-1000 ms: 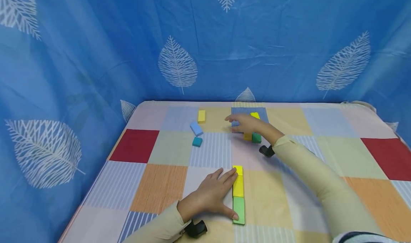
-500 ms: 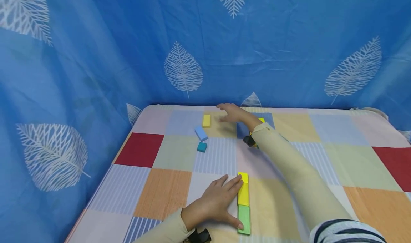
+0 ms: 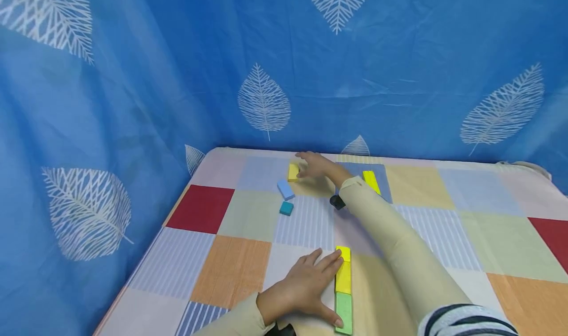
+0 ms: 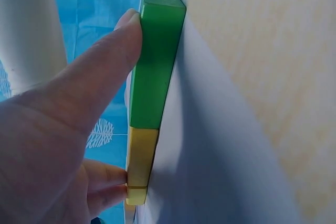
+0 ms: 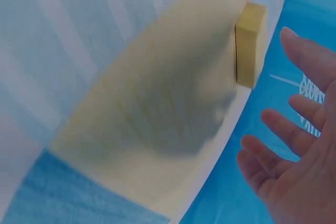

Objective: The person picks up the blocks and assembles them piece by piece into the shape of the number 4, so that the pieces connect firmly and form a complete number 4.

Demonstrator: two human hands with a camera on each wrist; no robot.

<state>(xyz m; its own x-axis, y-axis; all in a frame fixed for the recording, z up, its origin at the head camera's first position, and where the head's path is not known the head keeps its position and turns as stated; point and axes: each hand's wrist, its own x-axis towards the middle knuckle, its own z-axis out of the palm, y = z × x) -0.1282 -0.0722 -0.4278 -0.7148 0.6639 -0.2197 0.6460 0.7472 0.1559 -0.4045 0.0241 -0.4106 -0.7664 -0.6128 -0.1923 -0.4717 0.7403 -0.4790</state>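
My left hand (image 3: pixel 306 289) lies spread beside a straight row of blocks. Its thumb touches the light green block (image 3: pixel 344 309) at the near end, and its fingertips rest at the yellow block (image 3: pixel 343 279) and the small yellow block (image 3: pixel 343 253) beyond. In the left wrist view the thumb presses the top of the green block (image 4: pixel 157 66), with the yellow blocks below it. At the back, my right hand (image 3: pixel 315 166) reaches to a pale yellow block (image 3: pixel 293 172), fingers apart. The right wrist view shows a gap between that hand (image 5: pixel 302 156) and the yellow block (image 5: pixel 251 45).
Close to the pale yellow block lie a light blue block (image 3: pixel 286 190) and a small teal block (image 3: pixel 286 208). Behind the right forearm a bright yellow block (image 3: pixel 371 180) shows. A patchwork cloth (image 3: pixel 241 262) covers the table; a blue curtain (image 3: pixel 310 99) hangs behind.
My right hand has moved left from above the blocks at the back to the pale yellow block. The left hand keeps its place at the row. The head view has shifted slightly.
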